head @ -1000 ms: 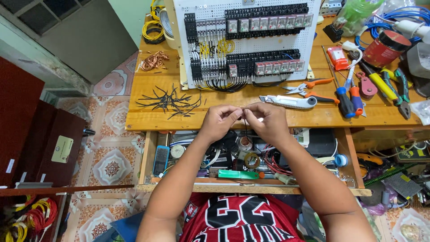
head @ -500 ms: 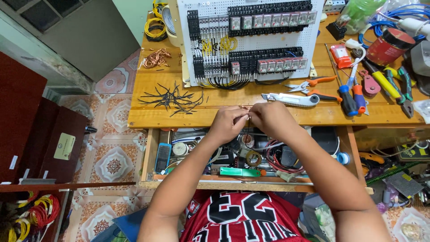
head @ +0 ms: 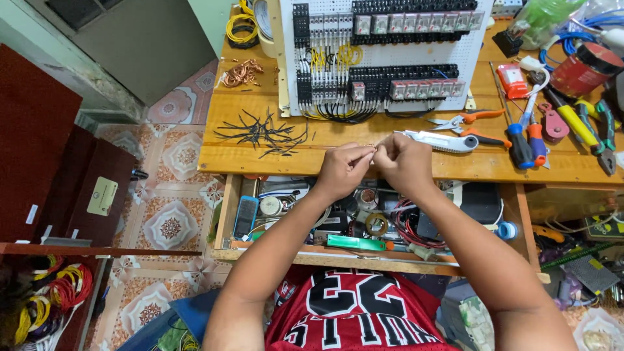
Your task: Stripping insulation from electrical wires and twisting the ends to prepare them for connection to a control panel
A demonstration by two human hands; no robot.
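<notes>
Fingers of both hands meet in front of the white perforated panel (head: 383,52), over the near edge of the wooden counter (head: 273,159). The left hand (head: 343,170) and the right hand (head: 404,162) are pressed fingertip to fingertip, pinching between them a short, thin piece of wire (head: 377,150); only a sliver of it shows, so its colour and full length are hard to tell. What does show runs roughly left to right, from one pinch to the other, parallel to the panel's lower edge. Neither hand is clearly nearer: the wire sits at the point where they touch, with the left thumb and forefinger closing on it from one side and the right hand's curled fingers from the other.

Left of the panel's base, a scatter of cut black wire pieces (head: 263,133) lies on the counter, well apart from the hands. Right of the panel's base lie a white utility knife (head: 442,141), just beyond the right hand, and orange-handled snips (head: 469,119). Nearer the person than the panel, below the hands, an open drawer (head: 364,224) holds assorted parts.
</notes>
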